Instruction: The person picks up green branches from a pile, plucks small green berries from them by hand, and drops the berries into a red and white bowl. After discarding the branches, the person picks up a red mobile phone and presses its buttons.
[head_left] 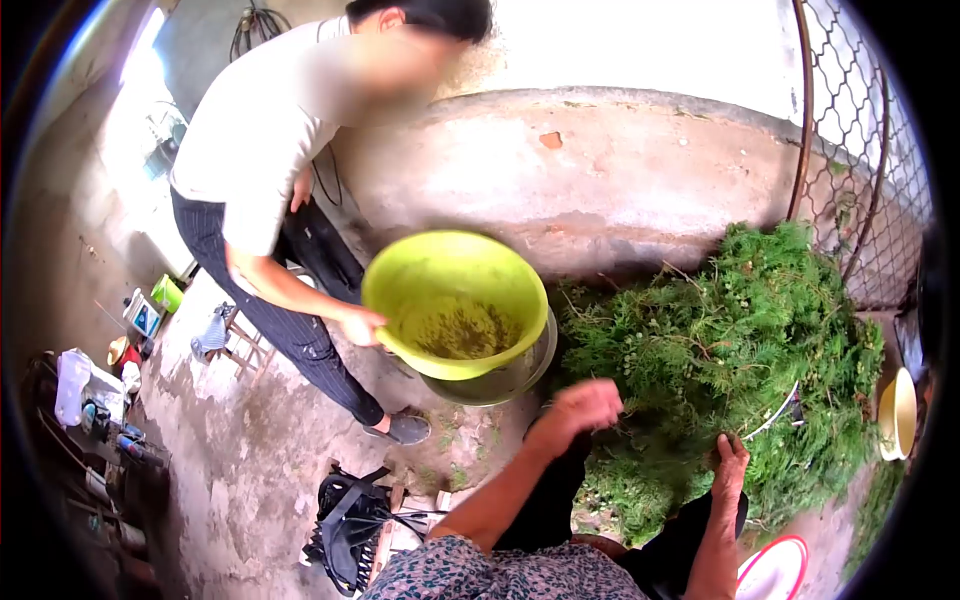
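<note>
My left hand is lifted at the near left edge of a big heap of green conifer branches. Its fingers are curled in and slightly smeared; what they hold, if anything, is hidden. Lower on the heap, my right hand has its fingers closed on a conifer sprig, which is blurred and dark. Beyond my left hand, another person bends over and grips the rim of a yellow-green basin, tilted, with dark bits on its bottom. A grey basin stands partly hidden beneath it.
A white basin with a red rim lies near my right knee, and a yellow bowl sits beyond the heap. A black bag lies on the floor to my left. Wire mesh borders the far right; a low stool is at left.
</note>
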